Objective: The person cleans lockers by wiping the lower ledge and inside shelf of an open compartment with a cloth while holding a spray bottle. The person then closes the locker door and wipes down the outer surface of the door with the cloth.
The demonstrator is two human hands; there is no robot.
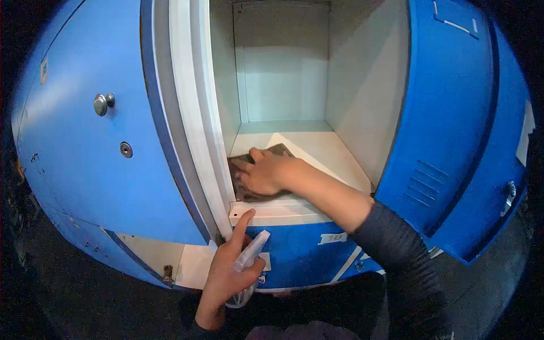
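Note:
My right hand (267, 174) reaches into the open locker compartment (283, 90) and presses a dark brown-grey cloth (252, 194) onto its pale floor, at the front left corner. The fingers are bent over the cloth, which spreads out under the palm. Below the locker's front sill (283, 216), my left hand (226, 269) is closed around a spray bottle (252, 251) with a whitish spray head and a clear body. Its forefinger points up at the sill; whether it touches is hard to tell. Most of the bottle's body is hidden by the hand.
A blue locker door (436, 124) stands open at the right. On the left, another blue door (96, 141) with a round metal knob (101, 105) sticks out close to my left hand. Below the compartment is a blue door (300, 255) with a number label (333, 238).

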